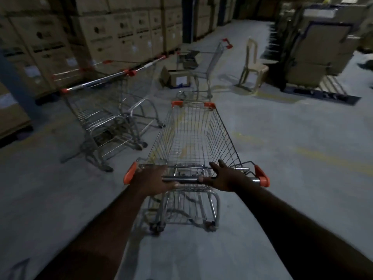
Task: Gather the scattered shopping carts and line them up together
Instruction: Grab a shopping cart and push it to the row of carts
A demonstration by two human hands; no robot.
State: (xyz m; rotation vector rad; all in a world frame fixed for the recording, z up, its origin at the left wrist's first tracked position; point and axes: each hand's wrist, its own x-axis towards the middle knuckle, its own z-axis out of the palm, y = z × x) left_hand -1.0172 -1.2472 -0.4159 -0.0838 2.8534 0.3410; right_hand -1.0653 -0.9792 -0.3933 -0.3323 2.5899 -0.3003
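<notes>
Both hands sit on the handle bar (187, 180) of the cart (191, 138): left hand (153, 178) curled round it, right hand (224, 175) resting there, fingers stretched forward, unclasped.

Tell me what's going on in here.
A person stands behind an empty cart in a storeroom. The left hand grips its handle; the right hand rests on the bar with fingers stretched forward. Two carts stand close together on the left, by the stacked boxes. A fourth cart stands apart, farther ahead near a chair, so the carts are not yet lined up.
</notes>
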